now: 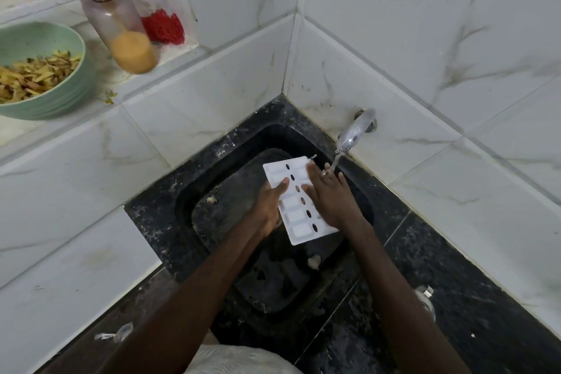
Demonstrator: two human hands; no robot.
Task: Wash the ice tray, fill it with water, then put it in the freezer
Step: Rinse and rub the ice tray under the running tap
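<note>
A white ice tray (296, 211) is held tilted over the black sink (212, 173), its underside toward me with a row of dark oval holes down the middle. My left hand (268, 206) grips its left edge, thumb on top. My right hand (331, 194) lies flat on the tray's right half with its fingers straight. A chrome tap (353, 132) on the right wall runs a thin stream of water onto my right fingers and the tray's far corner.
On the tiled ledge at the upper left stand a green bowl of peelings (39, 70), a pump bottle of orange liquid (121, 27) and a red scrubber (164, 26). A glass jar (425, 300) stands on the black counter at right.
</note>
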